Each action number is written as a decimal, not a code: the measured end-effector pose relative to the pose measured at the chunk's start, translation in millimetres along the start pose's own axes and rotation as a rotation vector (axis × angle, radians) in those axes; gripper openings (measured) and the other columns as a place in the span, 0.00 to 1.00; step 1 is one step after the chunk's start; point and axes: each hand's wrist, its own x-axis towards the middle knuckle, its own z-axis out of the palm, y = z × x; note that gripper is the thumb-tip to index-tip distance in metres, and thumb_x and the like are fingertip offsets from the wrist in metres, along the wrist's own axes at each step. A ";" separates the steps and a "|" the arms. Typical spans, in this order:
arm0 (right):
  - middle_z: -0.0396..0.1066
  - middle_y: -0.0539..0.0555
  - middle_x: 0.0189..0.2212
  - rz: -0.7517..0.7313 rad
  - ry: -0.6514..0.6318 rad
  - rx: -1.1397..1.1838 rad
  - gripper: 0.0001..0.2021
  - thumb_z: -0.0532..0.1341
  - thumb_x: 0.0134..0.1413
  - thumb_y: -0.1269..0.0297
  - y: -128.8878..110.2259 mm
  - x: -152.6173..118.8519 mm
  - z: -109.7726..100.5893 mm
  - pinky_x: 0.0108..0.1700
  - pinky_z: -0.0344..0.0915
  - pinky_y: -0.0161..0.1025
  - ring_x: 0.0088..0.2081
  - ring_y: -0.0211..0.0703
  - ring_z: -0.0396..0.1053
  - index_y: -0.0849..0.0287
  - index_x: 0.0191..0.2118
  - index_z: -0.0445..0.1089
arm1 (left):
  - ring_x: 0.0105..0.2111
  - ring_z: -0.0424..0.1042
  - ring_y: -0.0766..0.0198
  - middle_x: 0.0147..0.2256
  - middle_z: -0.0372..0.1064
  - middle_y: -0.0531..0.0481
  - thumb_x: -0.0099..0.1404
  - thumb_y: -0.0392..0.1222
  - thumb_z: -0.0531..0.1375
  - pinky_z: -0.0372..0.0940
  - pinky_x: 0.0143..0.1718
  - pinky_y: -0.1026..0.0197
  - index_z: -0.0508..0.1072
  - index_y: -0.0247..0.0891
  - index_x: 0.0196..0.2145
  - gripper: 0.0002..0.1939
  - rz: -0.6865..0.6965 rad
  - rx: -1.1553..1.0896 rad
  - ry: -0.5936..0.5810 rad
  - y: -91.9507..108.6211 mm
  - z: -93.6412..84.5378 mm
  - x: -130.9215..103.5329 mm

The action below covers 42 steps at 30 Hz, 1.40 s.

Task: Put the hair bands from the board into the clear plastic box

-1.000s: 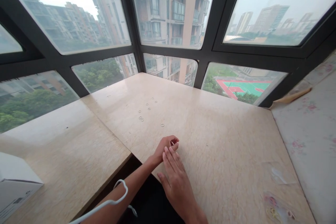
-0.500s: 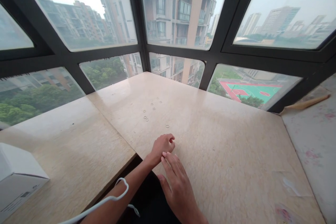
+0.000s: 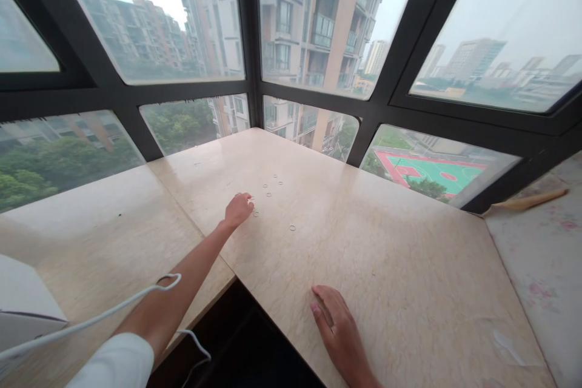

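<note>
My left hand reaches out over the stone-patterned tabletop, among several small thin rings. Its fingers are curled together, and whatever lies between the fingertips is too small to make out. One thin ring shows just below those fingers, and another ring lies to their right. Nearer to me, a single ring sits apart from the group. My right hand rests on the tabletop at the lower middle, thumb and fingers apart, holding nothing.
At the left edge stands a white box. A white cable passes over my left forearm. The tabletop has a dark gap at its front. Window frames border the back, with a floral wall on the right.
My left hand has moved forward and left, away from my right hand, to the rings. My right hand has shifted slightly right and now lies lower on the tabletop.
</note>
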 end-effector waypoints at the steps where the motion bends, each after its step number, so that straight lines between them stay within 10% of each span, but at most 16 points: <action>1: 0.73 0.58 0.45 0.003 0.010 0.004 0.13 0.54 0.63 0.60 -0.4 0.3 0.7 0.49 0.71 0.46 0.48 0.48 0.70 0.57 0.48 0.70 | 0.45 0.69 0.55 0.45 0.70 0.38 0.62 0.36 0.51 0.63 0.43 0.58 0.72 0.32 0.48 0.18 0.000 0.023 -0.013 -7.1 1.3 7.3; 8: 0.73 0.57 0.41 0.037 0.032 0.067 0.10 0.54 0.63 0.62 -4.7 3.2 1.7 0.46 0.71 0.41 0.44 0.45 0.71 0.56 0.44 0.71 | 0.47 0.67 0.56 0.46 0.67 0.42 0.66 0.40 0.49 0.64 0.42 0.60 0.76 0.38 0.41 0.16 0.139 0.158 -0.114 -23.4 7.4 32.2; 22: 0.72 0.55 0.39 0.044 0.023 0.120 0.09 0.52 0.62 0.69 -5.9 5.8 1.7 0.47 0.67 0.44 0.44 0.44 0.69 0.56 0.42 0.69 | 0.38 0.72 0.52 0.39 0.72 0.37 0.61 0.36 0.52 0.64 0.37 0.55 0.74 0.32 0.30 0.11 0.382 0.244 -0.186 6.6 -9.6 31.3; 30: 0.73 0.53 0.37 -0.048 -0.049 0.200 0.11 0.54 0.60 0.74 -15.0 -4.8 -11.3 0.55 0.60 0.48 0.42 0.42 0.69 0.56 0.41 0.71 | 0.25 0.74 0.66 0.30 0.75 0.48 0.62 0.42 0.53 0.65 0.25 0.68 0.74 0.34 0.33 0.11 0.474 -0.250 -0.327 76.9 -12.8 -3.9; 42: 0.72 0.55 0.39 0.024 -0.007 0.088 0.14 0.54 0.56 0.79 -5.1 -82.6 -93.2 0.47 0.64 0.42 0.44 0.43 0.67 0.57 0.42 0.72 | 0.21 0.72 0.69 0.27 0.73 0.49 0.59 0.40 0.60 0.62 0.22 0.70 0.74 0.33 0.29 0.07 0.790 -0.678 -0.556 226.7 13.3 -91.9</action>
